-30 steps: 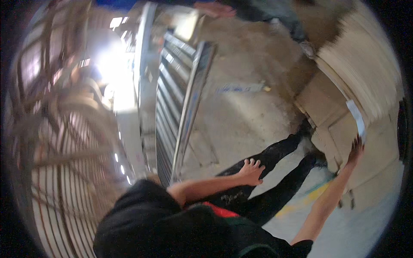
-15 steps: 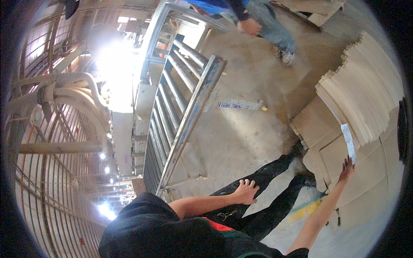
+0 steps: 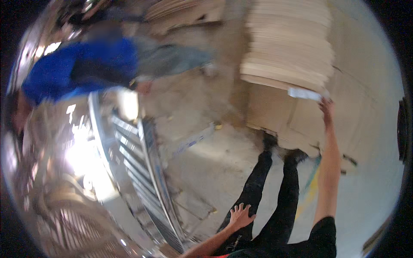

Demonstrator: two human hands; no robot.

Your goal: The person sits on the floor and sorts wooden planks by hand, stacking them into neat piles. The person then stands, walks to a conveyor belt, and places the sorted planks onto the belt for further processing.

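My right hand (image 3: 327, 106) reaches out to the stack of flat cardboard sheets (image 3: 288, 43), fingers closed on one end of a narrow white paper slip (image 3: 303, 93). The slip lies across the lower edge of the stack, over larger brown cardboard (image 3: 269, 103). Motion blur hides just how the fingertips grip it. My left hand (image 3: 241, 216) is empty, its fingers spread, at my thigh in black trousers.
A metal roller conveyor (image 3: 148, 172) slants along the left. Beyond it stands a person in a blue shirt (image 3: 99, 60). More cardboard (image 3: 189, 17) lies at the far side. A white strip with lettering (image 3: 189, 144) is on the floor.
The view has swung right, so the cardboard stack sits nearer the middle and the person in blue shows more fully at left. My right hand stays at the slip; my left remains spread.
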